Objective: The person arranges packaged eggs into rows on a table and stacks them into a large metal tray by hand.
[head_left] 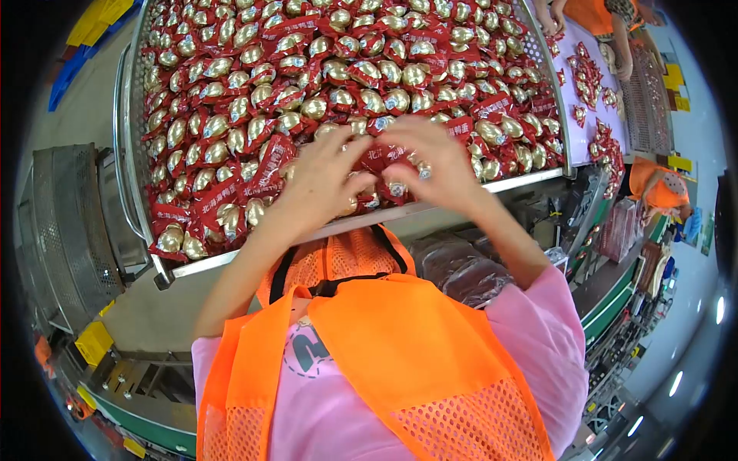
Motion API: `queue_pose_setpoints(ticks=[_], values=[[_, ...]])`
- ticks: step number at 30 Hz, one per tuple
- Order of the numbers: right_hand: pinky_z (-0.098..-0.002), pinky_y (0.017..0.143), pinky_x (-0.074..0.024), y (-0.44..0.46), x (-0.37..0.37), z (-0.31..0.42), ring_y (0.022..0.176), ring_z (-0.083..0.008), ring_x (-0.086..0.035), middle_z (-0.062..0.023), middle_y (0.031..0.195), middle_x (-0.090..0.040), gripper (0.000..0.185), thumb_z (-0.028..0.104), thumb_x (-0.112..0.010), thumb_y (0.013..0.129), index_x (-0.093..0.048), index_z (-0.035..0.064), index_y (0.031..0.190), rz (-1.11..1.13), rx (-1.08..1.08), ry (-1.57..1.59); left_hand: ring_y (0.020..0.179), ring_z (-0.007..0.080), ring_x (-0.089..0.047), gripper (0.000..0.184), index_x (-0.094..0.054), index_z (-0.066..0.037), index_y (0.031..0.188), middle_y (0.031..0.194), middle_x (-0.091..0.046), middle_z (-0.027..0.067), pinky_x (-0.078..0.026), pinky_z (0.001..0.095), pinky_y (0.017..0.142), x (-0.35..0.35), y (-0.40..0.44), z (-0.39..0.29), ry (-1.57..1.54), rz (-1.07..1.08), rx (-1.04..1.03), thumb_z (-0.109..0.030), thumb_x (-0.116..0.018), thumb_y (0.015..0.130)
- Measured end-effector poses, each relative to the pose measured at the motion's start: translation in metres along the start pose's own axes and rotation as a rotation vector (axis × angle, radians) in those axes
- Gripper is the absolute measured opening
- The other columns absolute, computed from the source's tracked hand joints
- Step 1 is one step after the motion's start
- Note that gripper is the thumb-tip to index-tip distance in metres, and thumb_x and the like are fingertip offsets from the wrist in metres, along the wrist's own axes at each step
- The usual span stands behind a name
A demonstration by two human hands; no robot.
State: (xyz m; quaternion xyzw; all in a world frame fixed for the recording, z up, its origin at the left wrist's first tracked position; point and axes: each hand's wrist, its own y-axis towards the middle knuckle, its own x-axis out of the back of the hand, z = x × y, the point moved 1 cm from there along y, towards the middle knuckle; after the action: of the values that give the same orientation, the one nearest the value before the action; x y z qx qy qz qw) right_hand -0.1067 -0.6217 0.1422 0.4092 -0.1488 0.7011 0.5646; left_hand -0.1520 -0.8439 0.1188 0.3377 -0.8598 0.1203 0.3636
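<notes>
At 12 o'clock a metal tray (523, 183) with perforated walls is seen. At 6 o'clock an orange vest (415, 330) is worn over a pink shirt (553, 323). A perforated metal container (69, 223) is set at 9 o'clock, and a lilac table (615, 123) is placed at 2 o'clock. Clear plastic bags (461, 276) are bunched near 4 o'clock. By the tray's 1 o'clock corner a co-worker's hand (544, 17) is seen. The left hand (319, 180) is held over the tray's near side, at 11 o'clock; its grip is half curled, thumb spread from forefinger, and whether anything is held cannot be told. The right hand (438, 165), slightly blurred, is held just beside it, between 1 and 2 o'clock; its grip is arched over a red wrapper (387, 155), and whether this is held or only touched cannot be told. The tray is filled with gold-and-red wrapped pieces (388, 73), which are spread beneath both hands; white characters are printed on some wrappings, and similar pieces are heaped on the table.
</notes>
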Motion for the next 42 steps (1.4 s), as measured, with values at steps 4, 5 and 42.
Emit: queue_pose_setpoints(ticks=[4,5,42], values=[[-0.0422,0.096,-0.0422,-0.038,0.023,-0.052,0.11,-0.0296,-0.06,-0.0107,0.115,-0.068,0.051,0.041,-0.074,0.082,-0.067,0.0082,0.121,0.217,0.008,-0.265,0.126,0.0389,-0.045,0.064,-0.047,-0.022,0.147,0.135,-0.046,0.0212,-0.038,0.053,0.102,-0.051,0.025,-0.017,0.051,0.175,0.002,-0.046,-0.065,0.091],[-0.0419,0.093,-0.0419,-0.046,0.023,-0.056,0.106,-0.0289,-0.059,-0.0103,0.111,-0.067,0.051,0.04,-0.074,0.082,-0.067,0.008,0.121,0.269,-0.018,-0.279,0.125,0.0382,-0.044,0.064,-0.047,-0.023,0.147,0.134,-0.045,0.021,-0.037,0.0533,0.101,-0.057,0.027,-0.016,0.078,0.229,0.017,-0.047,-0.064,0.091],[-0.0381,0.081,-0.0542,0.034,-0.097,0.053,0.094,-0.03,-0.065,-0.0109,0.11,-0.062,0.044,0.019,-0.078,0.075,-0.063,0.0111,0.116,0.252,-0.102,0.359,0.095,0.0302,-0.058,0.032,-0.07,-0.003,0.076,0.088,-0.064,0.011,-0.048,0.0469,0.078,0.007,-0.106,0.027,0.423,-0.337,0.434,-0.033,-0.075,0.066]])
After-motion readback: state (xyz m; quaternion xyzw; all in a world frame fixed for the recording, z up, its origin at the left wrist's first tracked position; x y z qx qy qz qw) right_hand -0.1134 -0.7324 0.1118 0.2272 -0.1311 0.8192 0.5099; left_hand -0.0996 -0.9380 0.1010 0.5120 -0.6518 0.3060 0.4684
